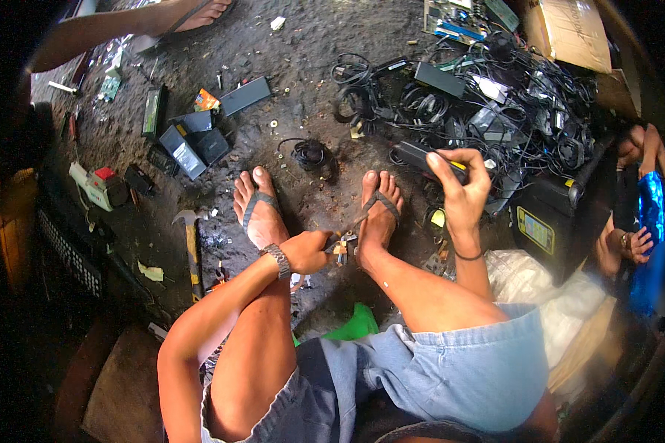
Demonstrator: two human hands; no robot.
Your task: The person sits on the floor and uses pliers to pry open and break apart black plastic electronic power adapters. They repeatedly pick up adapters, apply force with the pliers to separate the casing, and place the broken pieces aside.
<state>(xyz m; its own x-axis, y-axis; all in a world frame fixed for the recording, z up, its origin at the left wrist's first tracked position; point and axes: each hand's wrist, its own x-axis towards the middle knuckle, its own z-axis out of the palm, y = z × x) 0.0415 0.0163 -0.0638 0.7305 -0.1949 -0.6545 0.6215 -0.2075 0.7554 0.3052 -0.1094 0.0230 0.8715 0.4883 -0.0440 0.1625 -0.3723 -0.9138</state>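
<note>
Right now right hand [462,196] fingers wrap the black power adapter [420,156], long axis running left past them, while left hand [308,251] pinches probably small metal scrap [342,247] between the feet.

Dirt floor [303,44], littered. Hammer [191,244] lies left of the feet. Black boxes [192,140] cluster upper left, small cable coil [310,155] just above the toes. Big tangle of cables and adapters [488,103] upper right, circuit board [458,18] and cardboard [569,29] beyond it. White sack [561,295] at right. Green scrap [358,325] under the knees.
</note>
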